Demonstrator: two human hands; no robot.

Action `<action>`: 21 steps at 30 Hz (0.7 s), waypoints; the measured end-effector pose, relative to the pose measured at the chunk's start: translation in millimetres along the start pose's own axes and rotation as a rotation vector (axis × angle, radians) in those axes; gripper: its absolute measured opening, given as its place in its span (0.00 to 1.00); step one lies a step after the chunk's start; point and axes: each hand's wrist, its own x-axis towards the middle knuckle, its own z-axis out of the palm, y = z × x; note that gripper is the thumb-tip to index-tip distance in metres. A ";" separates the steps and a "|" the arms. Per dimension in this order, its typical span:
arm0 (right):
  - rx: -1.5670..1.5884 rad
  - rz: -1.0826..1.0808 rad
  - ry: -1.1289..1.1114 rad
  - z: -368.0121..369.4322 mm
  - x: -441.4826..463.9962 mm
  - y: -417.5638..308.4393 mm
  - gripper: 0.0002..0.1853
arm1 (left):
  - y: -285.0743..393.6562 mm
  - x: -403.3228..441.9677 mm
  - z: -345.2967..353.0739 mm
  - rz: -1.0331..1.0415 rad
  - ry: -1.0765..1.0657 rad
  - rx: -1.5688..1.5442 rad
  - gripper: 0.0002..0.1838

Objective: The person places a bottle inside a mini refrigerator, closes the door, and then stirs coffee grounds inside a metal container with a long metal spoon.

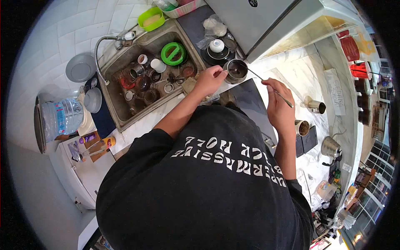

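Observation:
My right hand (278,96) is closed around a long thin metal spoon (284,98), whose far end reaches up and left towards the rim of a metal cup (236,71). Dark contents show inside this cup. On the cup's left side, the fingers of my left hand (211,80) are pinched together at its rim. Just beyond the cup stands a black pot with a white-knobbed lid (217,46). To the right of my right hand are a small metal pitcher (315,106) and a cup with brown contents (302,127).
At the left, a sink (121,118) holds several dirty cups and jars and a green strainer (173,53). A curved faucet (99,62) arches over its edge. A gooseneck kettle (330,146) stands at the right. A large water bottle (64,118) lies far left.

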 end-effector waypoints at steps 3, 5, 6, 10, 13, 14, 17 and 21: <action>-0.025 -0.063 0.016 -0.8 -7.2 1.8 0.09 | 4.0 -0.8 -2.4 -0.010 -0.010 0.027 0.17; -0.016 -0.081 0.004 2.3 -5.3 -5.3 0.09 | 0.3 0.7 -1.2 0.007 -0.010 0.014 0.17; -0.011 -0.090 -0.002 3.8 -4.5 -7.7 0.09 | -1.4 1.2 -0.6 0.015 -0.011 0.008 0.17; 0.015 -0.026 0.004 5.3 -0.1 -5.1 0.07 | -0.6 2.0 -2.0 0.000 -0.018 0.023 0.16; -0.012 -0.031 0.020 -0.1 -4.4 -1.7 0.07 | 3.3 1.3 -3.1 -0.015 -0.017 0.040 0.16; -0.025 -0.057 0.035 0.8 -7.9 -1.3 0.07 | 2.1 1.7 -3.1 -0.014 -0.016 0.039 0.16; -0.013 -0.090 0.036 5.8 -6.9 -7.3 0.07 | 2.1 1.5 -3.6 0.002 -0.025 0.039 0.15; 0.018 -0.002 -0.011 9.4 1.4 -10.1 0.07 | 6.6 0.4 -5.3 -0.004 -0.025 0.078 0.15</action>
